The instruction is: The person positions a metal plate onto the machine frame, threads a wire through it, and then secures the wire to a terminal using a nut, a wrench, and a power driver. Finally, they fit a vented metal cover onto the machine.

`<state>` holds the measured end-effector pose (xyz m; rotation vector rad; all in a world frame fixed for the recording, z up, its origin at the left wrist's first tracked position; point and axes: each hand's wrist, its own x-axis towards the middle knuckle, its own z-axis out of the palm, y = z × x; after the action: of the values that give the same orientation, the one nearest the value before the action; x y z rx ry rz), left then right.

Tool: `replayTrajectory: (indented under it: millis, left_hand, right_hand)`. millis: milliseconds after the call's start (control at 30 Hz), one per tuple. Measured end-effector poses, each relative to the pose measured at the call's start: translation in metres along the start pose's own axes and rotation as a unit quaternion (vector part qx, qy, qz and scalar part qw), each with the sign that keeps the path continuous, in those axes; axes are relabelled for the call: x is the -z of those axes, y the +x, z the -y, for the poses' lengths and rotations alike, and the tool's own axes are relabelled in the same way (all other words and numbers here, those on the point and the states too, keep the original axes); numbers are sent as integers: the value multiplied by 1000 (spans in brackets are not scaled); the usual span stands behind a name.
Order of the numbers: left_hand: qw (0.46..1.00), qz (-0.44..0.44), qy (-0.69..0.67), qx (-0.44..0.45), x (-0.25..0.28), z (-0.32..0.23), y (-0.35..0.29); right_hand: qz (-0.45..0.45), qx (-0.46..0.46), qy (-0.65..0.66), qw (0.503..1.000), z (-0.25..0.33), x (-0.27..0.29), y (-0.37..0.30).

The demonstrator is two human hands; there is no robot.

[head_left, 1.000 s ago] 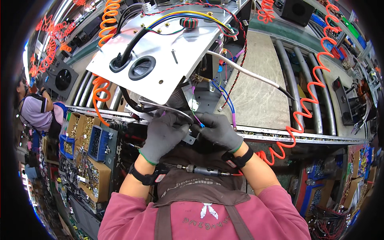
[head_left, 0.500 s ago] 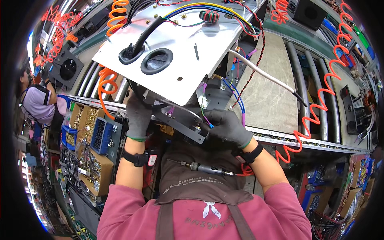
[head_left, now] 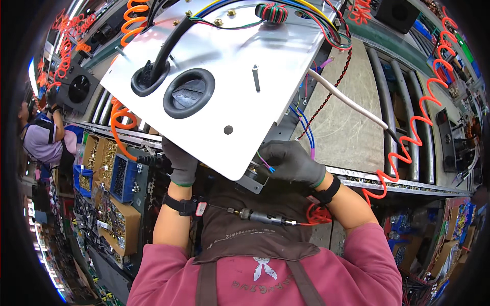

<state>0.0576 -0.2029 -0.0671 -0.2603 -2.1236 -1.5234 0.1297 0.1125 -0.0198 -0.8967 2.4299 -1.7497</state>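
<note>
A white metal panel [head_left: 240, 102] is tilted over a dark metal frame [head_left: 252, 183]. It carries two black rubber grommets, one with a thick black cable [head_left: 171, 48] through it. Under the panel's left edge is my left hand [head_left: 181, 162] in a grey glove, its fingers hidden. My right hand [head_left: 290, 162], also gloved, is closed at the panel's near right edge. Thin wires with blue ends [head_left: 270, 169] lie against its fingers; its fingertips are out of sight. On my lap lies a slim powered screwdriver [head_left: 263, 216] with a red coiled hose.
Roller conveyor bars [head_left: 385, 109] and a worn board [head_left: 347, 107] are at right. A white cable [head_left: 349, 99] sticks out past the panel. Orange coiled hoses [head_left: 426, 109] hang on both sides. Parts bins [head_left: 122, 178] stand at left; beyond them another person [head_left: 46, 135] works.
The white panel has come nearer to me and tilted, now covering more of the dark frame. My left hand has shifted slightly down; my right hand stays beside the thin wires.
</note>
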Motion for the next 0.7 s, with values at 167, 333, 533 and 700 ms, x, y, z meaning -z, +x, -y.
replayTrajectory:
  millis: [167, 333, 533, 700]
  left_hand:
    - [926, 158, -316, 133, 16, 30, -19]
    - [954, 264, -114, 85, 13, 10, -25]
    - [943, 100, -279, 151, 4, 1, -16]
    - [992, 85, -93, -28, -3, 21, -9]
  right_hand:
    - [9, -11, 51, 999, -5, 5, -4]
    - [75, -15, 51, 996, 3, 20, -5]
    - [129, -143, 144, 971, 22, 38, 4]
    - [153, -173, 101, 968, 15, 36, 16]
